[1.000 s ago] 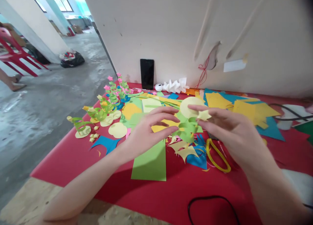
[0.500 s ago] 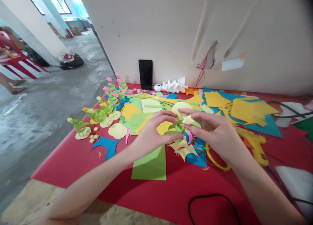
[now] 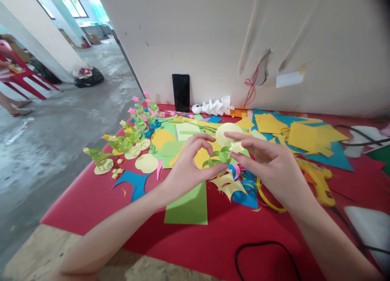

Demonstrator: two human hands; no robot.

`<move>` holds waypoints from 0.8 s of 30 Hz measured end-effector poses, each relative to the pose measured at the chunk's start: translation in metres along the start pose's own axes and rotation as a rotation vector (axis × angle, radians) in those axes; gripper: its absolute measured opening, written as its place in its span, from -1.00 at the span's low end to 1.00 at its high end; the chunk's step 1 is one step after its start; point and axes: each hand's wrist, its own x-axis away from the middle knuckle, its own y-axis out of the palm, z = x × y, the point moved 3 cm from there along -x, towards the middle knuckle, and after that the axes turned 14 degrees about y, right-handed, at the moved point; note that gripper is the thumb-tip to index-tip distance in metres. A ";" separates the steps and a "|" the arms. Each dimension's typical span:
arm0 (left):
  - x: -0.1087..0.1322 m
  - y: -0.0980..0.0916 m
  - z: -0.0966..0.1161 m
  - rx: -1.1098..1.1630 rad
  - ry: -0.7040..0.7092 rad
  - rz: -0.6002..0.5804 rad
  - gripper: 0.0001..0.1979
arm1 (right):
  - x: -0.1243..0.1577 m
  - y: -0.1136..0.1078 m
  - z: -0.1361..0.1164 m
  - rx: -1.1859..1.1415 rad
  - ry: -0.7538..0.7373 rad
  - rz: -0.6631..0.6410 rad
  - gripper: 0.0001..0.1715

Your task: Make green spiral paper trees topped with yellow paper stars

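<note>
A curled green paper strip [image 3: 224, 155] with a pale yellow paper star [image 3: 237, 147] at its upper right end is held between my hands over the table. My left hand [image 3: 189, 165] is curved round the strip's left side, thumb and fingers closed toward it. The thumb and fingers of my right hand [image 3: 269, 161] pinch at the star. Just behind is a pale yellow paper disc [image 3: 228, 133]. Pale yellow scraps [image 3: 230, 187] and blue scraps [image 3: 248, 196] lie below my fingers. A green sheet [image 3: 187, 208] is nearer the front.
Curled paper flowers on discs [image 3: 103, 165] stand at the left. A phone [image 3: 181, 92] leans on the back panel. Yellow sheets [image 3: 307, 138] lie at the right, near a yellow glue gun [image 3: 319, 183]. A black cable [image 3: 265, 245] curves across the front. Far left, a person's foot [image 3: 20, 112] shows.
My right hand has shifted slightly right with the star. The fingers of my left hand have drawn back a little to the left, and more of the pale disc shows.
</note>
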 end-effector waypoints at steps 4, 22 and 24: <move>0.000 0.000 0.003 -0.047 0.005 -0.014 -0.77 | 0.001 0.001 0.000 0.003 -0.030 0.005 -0.93; -0.002 -0.003 0.004 -0.002 0.026 0.040 -0.93 | 0.005 0.002 -0.001 -0.014 -0.090 0.004 -0.84; -0.002 -0.003 0.004 0.002 0.018 0.037 -0.93 | 0.004 0.003 0.000 -0.008 -0.082 0.005 -0.85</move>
